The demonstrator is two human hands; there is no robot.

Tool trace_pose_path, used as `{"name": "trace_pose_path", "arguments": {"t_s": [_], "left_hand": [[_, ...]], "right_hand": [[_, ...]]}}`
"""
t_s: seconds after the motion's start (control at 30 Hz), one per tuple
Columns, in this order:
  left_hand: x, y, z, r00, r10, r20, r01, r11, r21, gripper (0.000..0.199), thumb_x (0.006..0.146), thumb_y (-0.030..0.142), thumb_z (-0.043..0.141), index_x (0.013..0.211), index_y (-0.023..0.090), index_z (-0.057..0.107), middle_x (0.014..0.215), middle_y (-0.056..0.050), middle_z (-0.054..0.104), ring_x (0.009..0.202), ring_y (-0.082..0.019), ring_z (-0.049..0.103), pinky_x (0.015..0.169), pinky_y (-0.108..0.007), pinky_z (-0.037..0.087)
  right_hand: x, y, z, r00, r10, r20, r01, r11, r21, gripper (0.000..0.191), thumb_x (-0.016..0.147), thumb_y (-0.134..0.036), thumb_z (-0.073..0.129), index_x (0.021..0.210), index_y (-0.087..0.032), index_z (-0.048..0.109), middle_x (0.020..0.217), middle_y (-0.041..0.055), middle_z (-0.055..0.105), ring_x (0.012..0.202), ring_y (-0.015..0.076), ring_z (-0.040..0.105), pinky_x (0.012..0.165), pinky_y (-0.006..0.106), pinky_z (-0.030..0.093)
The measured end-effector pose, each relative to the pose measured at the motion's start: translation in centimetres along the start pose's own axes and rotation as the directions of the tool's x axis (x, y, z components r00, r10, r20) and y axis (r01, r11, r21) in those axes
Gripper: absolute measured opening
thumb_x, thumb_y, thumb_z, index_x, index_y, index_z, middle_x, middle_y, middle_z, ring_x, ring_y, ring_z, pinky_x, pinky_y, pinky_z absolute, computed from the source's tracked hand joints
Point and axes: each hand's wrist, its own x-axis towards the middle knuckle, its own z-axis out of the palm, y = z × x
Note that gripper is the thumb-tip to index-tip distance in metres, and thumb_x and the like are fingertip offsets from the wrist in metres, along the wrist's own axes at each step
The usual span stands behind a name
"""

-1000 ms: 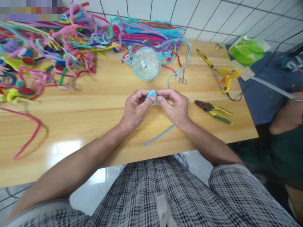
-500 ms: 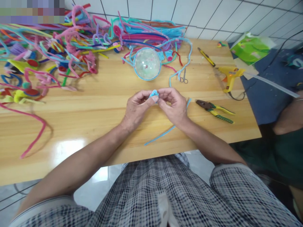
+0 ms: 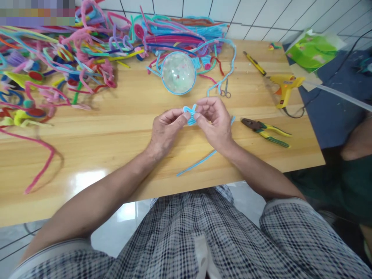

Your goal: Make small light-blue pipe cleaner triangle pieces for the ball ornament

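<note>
Between my two hands is a small light-blue coil of pipe cleaner, with a loop and a short end sticking up from its top. My left hand pinches its left side between thumb and fingers. On its right side, my right hand grips it the same way. A straight blue pipe cleaner lies on the table, passing partly under my right hand. Beyond my hands stands a round, clear bowl-like piece with a blue rim and pink specks.
Pliers, a yellow glue gun, a utility knife and small scissors lie to the right. Piles of coloured pipe cleaners cover the back left. A pink pipe cleaner lies at left. Another person's arm shows at right.
The blue coil has turned in my fingers, so its wound face, the loop and the upright end now show. My right hand's fingers have lifted slightly. The view has shifted a little.
</note>
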Motion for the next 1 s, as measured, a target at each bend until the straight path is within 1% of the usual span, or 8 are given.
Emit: {"name": "trace_pose_path", "arguments": {"t_s": [0.13,0.27,0.4,0.57,0.63,0.73,0.83,1.0], "left_hand": [[-0.1,-0.1,0.0,0.999,0.022,-0.027,-0.021,0.999,0.043,0.044,0.075,0.066,0.104,0.088,0.026,0.091,0.083,0.000,0.084,0.072,-0.013,0.069,0.070,-0.027,0.059],[-0.3,0.2,0.1,0.998,0.064,-0.008,-0.063,0.996,0.070,0.046,0.078,0.068,0.102,0.088,0.025,0.089,0.087,-0.001,0.086,0.080,-0.015,0.075,0.079,-0.029,0.064],[-0.4,0.2,0.1,0.995,0.102,0.014,-0.103,0.989,0.108,0.048,0.081,0.069,0.100,0.091,0.024,0.087,0.091,-0.002,0.086,0.083,-0.016,0.076,0.083,-0.031,0.066],[-0.3,-0.2,-0.3,0.990,0.134,0.053,-0.140,0.983,0.123,0.045,0.085,0.067,0.098,0.096,0.025,0.087,0.092,-0.002,0.085,0.083,-0.015,0.075,0.083,-0.031,0.065],[-0.3,-0.3,-0.4,0.987,0.146,0.065,-0.153,0.979,0.132,0.045,0.088,0.067,0.096,0.099,0.025,0.086,0.091,-0.001,0.084,0.083,-0.015,0.074,0.083,-0.031,0.064],[-0.3,-0.3,-0.5,0.985,0.156,0.078,-0.166,0.976,0.141,0.042,0.090,0.065,0.095,0.100,0.025,0.086,0.091,-0.001,0.083,0.082,-0.015,0.072,0.082,-0.031,0.063],[-0.3,-0.2,-0.6,0.984,0.158,0.088,-0.169,0.975,0.142,0.039,0.091,0.063,0.095,0.101,0.026,0.087,0.090,-0.001,0.082,0.080,-0.015,0.071,0.080,-0.030,0.062],[-0.3,-0.1,-0.5,0.983,0.155,0.097,-0.168,0.975,0.145,0.040,0.090,0.065,0.095,0.100,0.027,0.086,0.096,-0.002,0.086,0.088,-0.018,0.076,0.088,-0.034,0.065]], "right_hand": [[-0.1,-0.1,0.2,1.000,0.014,-0.006,-0.014,1.000,-0.002,0.041,0.102,-0.062,0.082,0.128,-0.032,0.071,0.105,0.0002,0.080,0.097,0.0191,0.079,0.087,0.037,0.070],[-0.2,-1.1,0.0,0.999,-0.039,-0.035,0.037,0.999,-0.037,0.034,0.104,-0.058,0.080,0.122,-0.030,0.072,0.108,0.0010,0.082,0.097,0.0184,0.079,0.088,0.036,0.068],[-0.1,-1.6,-0.2,0.998,-0.066,-0.007,0.066,0.998,-0.020,0.027,0.107,-0.052,0.078,0.118,-0.028,0.076,0.109,0.0019,0.084,0.098,0.0183,0.081,0.090,0.036,0.067],[0.0,-1.5,-0.2,0.999,-0.011,0.040,0.011,1.000,-0.006,0.031,0.106,-0.056,0.079,0.116,-0.027,0.077,0.108,0.0025,0.085,0.098,0.0190,0.082,0.089,0.036,0.068],[0.0,-1.4,-0.2,0.999,-0.015,0.041,0.016,1.000,-0.016,0.032,0.106,-0.057,0.079,0.119,-0.027,0.077,0.110,0.0028,0.085,0.099,0.0190,0.082,0.089,0.035,0.068],[0.0,-1.4,-0.4,0.997,-0.062,0.037,0.064,0.997,-0.045,0.032,0.107,-0.055,0.078,0.125,-0.028,0.079,0.115,0.0035,0.085,0.100,0.0192,0.081,0.090,0.035,0.068],[0.1,-1.5,-0.7,0.991,-0.118,0.060,0.123,0.988,-0.096,0.029,0.109,-0.050,0.076,0.127,-0.029,0.082,0.115,0.0040,0.086,0.101,0.0200,0.081,0.091,0.036,0.069],[0.2,-1.7,-1.0,0.979,-0.180,0.092,0.194,0.964,-0.184,0.027,0.112,-0.046,0.072,0.126,-0.028,0.085,0.113,0.0050,0.086,0.101,0.0204,0.080,0.091,0.036,0.068]]}}
